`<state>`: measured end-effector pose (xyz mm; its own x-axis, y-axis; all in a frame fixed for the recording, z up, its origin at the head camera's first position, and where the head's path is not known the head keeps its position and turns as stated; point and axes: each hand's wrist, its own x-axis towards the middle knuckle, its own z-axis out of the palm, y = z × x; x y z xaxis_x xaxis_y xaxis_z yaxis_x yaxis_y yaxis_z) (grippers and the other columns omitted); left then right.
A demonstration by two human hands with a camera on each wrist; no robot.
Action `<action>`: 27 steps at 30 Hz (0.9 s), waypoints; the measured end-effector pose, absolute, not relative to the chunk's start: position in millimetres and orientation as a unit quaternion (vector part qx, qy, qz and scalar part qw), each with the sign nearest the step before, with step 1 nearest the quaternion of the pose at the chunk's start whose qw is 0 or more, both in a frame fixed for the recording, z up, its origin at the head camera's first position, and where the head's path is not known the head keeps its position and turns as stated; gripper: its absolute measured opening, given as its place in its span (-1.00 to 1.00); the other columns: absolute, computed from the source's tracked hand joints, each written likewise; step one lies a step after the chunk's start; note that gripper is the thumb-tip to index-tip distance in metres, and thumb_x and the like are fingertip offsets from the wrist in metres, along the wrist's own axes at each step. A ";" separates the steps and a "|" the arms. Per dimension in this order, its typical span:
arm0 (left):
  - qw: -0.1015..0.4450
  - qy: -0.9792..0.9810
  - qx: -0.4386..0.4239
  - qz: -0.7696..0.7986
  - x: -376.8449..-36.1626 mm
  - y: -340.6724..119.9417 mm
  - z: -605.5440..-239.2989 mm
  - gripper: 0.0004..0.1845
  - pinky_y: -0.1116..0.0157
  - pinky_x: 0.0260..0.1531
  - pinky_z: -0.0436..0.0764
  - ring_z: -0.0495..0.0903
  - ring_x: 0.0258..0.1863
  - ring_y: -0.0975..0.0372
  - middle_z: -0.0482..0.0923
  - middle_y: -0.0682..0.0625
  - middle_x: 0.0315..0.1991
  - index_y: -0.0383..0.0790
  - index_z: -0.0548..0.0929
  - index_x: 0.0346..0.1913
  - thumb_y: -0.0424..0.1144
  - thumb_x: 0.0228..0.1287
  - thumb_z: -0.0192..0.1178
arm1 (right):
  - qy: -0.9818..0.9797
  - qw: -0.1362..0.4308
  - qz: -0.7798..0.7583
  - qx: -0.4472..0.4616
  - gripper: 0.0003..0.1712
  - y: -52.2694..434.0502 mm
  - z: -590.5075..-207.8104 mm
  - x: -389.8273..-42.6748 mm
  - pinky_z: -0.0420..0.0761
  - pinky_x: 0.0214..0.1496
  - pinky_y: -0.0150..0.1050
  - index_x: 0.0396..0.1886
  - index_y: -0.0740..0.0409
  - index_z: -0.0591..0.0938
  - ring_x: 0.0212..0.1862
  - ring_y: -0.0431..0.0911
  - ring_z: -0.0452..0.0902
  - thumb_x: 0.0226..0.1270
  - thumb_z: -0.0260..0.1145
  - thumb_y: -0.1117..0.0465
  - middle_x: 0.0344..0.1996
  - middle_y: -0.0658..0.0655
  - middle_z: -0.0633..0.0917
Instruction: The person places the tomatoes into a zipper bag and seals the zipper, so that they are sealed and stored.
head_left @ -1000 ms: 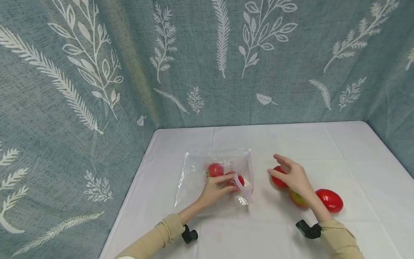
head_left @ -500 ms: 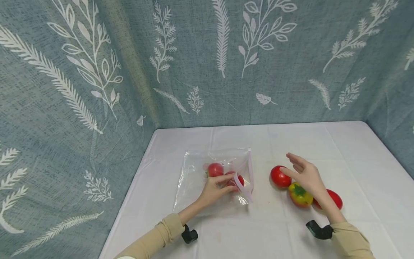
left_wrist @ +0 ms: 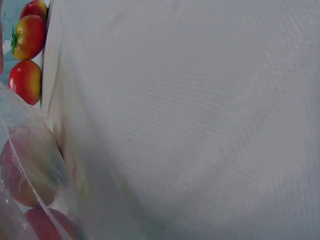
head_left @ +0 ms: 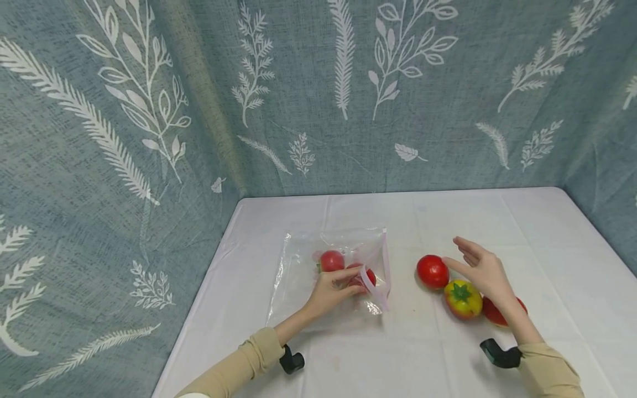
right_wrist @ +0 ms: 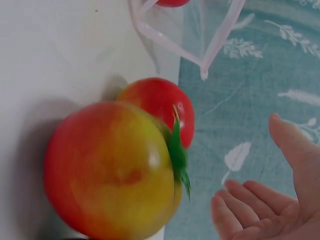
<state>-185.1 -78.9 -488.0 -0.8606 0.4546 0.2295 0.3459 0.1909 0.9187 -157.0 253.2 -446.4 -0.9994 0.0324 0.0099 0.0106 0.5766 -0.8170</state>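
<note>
A clear plastic zip bag [head_left: 298, 282] lies on the table with its mouth toward the right. Inside it are a red tomato [head_left: 332, 260] and a second tomato [head_left: 371, 277], partly behind the fingers. My left hand [head_left: 323, 293] pinches the bag's lip at the mouth. To the right, my right hand [head_left: 485, 272] hovers with fingers loosely extended, holding nothing. Just left of it sits a red tomato [head_left: 431, 272]. A yellow-red tomato [head_left: 463, 299] with a green calyx is below the palm, and my forearm partly covers another red tomato [head_left: 492, 313].
A white cloth covers the table [head_left: 378, 359]. Blue-green curtains [head_left: 318, 143] with white leaf prints hang behind and at both sides. A black wrist camera [head_left: 500, 354] sits below the right wrist, and another black camera [head_left: 292, 360] by the left.
My right hand has drawn back to the right from over the red tomato, uncovering it and the yellow-red one. The left hand and the bag have stayed in place.
</note>
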 end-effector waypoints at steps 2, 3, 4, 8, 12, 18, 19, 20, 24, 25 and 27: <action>0.049 0.770 0.257 0.582 -187.1 -79.4 -493.0 -0.53 0.28 0.05 0.58 0.63 -0.03 -0.01 0.66 -0.27 -0.05 -0.41 0.60 0.08 -0.46 0.02 0.35 | -0.890 0.017 0.456 -0.022 -0.14 256.7 -448.4 -156.3 0.39 0.25 -0.01 0.39 0.31 0.24 0.34 0.28 0.25 0.28 0.28 -0.09 0.33 0.40 0.34; 0.050 0.769 0.257 0.583 -187.5 -79.5 -494.0 -0.53 0.30 0.05 0.57 0.63 -0.02 0.00 0.66 -0.26 -0.04 -0.39 0.60 0.08 -0.44 0.03 0.36 | -0.890 0.018 0.456 -0.024 -0.13 258.5 -448.6 -155.3 0.39 0.25 -0.01 0.40 0.31 0.23 0.34 0.29 0.25 0.28 0.27 -0.10 0.33 0.41 0.34; 0.050 0.769 0.257 0.583 -187.6 -79.7 -494.5 -0.53 0.30 0.06 0.57 0.62 -0.01 0.00 0.66 -0.25 -0.04 -0.38 0.60 0.08 -0.43 0.03 0.36 | -0.891 0.019 0.452 -0.032 -0.12 260.2 -449.0 -154.1 0.40 0.25 -0.04 0.40 0.29 0.24 0.34 0.27 0.26 0.27 0.27 -0.13 0.33 0.39 0.34; 0.050 0.765 0.260 0.587 -187.5 -80.1 -494.1 -0.53 0.31 0.07 0.57 0.62 -0.01 0.01 0.66 -0.24 -0.04 -0.36 0.61 0.08 -0.39 0.03 0.37 | -0.897 0.018 0.440 -0.049 -0.11 270.4 -450.7 -148.6 0.41 0.21 -0.10 0.41 0.26 0.23 0.34 0.25 0.26 0.27 0.25 -0.18 0.33 0.37 0.35; 0.048 0.763 0.261 0.589 -187.5 -79.6 -493.8 -0.53 0.30 0.06 0.57 0.63 -0.01 0.01 0.66 -0.25 -0.04 -0.37 0.61 0.08 -0.39 0.04 0.37 | -0.902 0.016 0.429 -0.046 -0.12 282.4 -449.9 -142.0 0.41 0.15 -0.06 0.42 0.31 0.19 0.31 0.33 0.25 0.30 0.24 -0.11 0.32 0.44 0.32; 0.060 0.754 0.257 0.601 -188.2 -78.2 -494.2 -0.52 0.34 0.03 0.60 0.67 -0.09 0.06 0.67 -0.28 -0.08 -0.39 0.60 0.08 -0.41 0.01 0.38 | -0.910 0.005 0.410 -0.062 -0.10 301.3 -462.6 -138.8 0.39 0.17 0.13 0.44 0.29 0.14 0.30 0.39 0.22 0.32 0.22 -0.13 0.33 0.49 0.28; 0.062 0.753 0.256 0.603 -188.2 -78.2 -494.0 -0.51 0.35 0.02 0.60 0.67 -0.10 0.06 0.67 -0.28 -0.08 -0.39 0.60 0.08 -0.41 0.01 0.38 | -0.913 0.003 0.402 -0.065 -0.09 305.4 -466.7 -139.2 0.39 0.17 0.15 0.44 0.27 0.15 0.30 0.38 0.23 0.31 0.20 -0.17 0.33 0.48 0.28; 0.063 0.752 0.256 0.604 -188.3 -78.2 -494.0 -0.51 0.35 0.02 0.60 0.67 -0.10 0.06 0.67 -0.28 -0.08 -0.39 0.61 0.08 -0.42 0.00 0.38 | -0.917 0.001 0.393 -0.067 -0.08 309.6 -470.7 -139.6 0.42 0.18 0.13 0.44 0.26 0.15 0.29 0.37 0.24 0.30 0.19 -0.21 0.33 0.46 0.29; 0.061 0.751 0.256 0.606 -188.4 -77.7 -493.9 -0.51 0.34 0.02 0.60 0.67 -0.09 0.04 0.67 -0.28 -0.07 -0.39 0.61 0.07 -0.44 -0.01 0.38 | -0.923 -0.016 0.380 -0.053 -0.05 324.2 -479.3 -139.3 0.43 0.19 0.12 0.43 0.26 0.18 0.28 0.36 0.26 0.26 0.19 -0.27 0.32 0.44 0.32; 0.061 0.750 0.256 0.606 -188.4 -77.6 -494.0 -0.51 0.33 0.02 0.60 0.67 -0.09 0.04 0.66 -0.28 -0.07 -0.39 0.61 0.07 -0.44 -0.01 0.38 | -0.925 -0.022 0.377 -0.047 -0.05 326.5 -479.4 -138.8 0.43 0.19 0.13 0.42 0.27 0.19 0.28 0.37 0.26 0.26 0.19 -0.27 0.31 0.44 0.33; 0.060 0.750 0.256 0.607 -188.2 -77.3 -493.7 -0.51 0.33 0.02 0.60 0.67 -0.10 0.06 0.66 -0.29 -0.07 -0.40 0.60 0.08 -0.44 0.00 0.38 | -0.921 -0.033 0.386 -0.036 -0.09 329.5 -477.7 -137.2 0.45 0.18 0.14 0.40 0.30 0.21 0.27 0.38 0.26 0.28 0.22 -0.19 0.30 0.46 0.33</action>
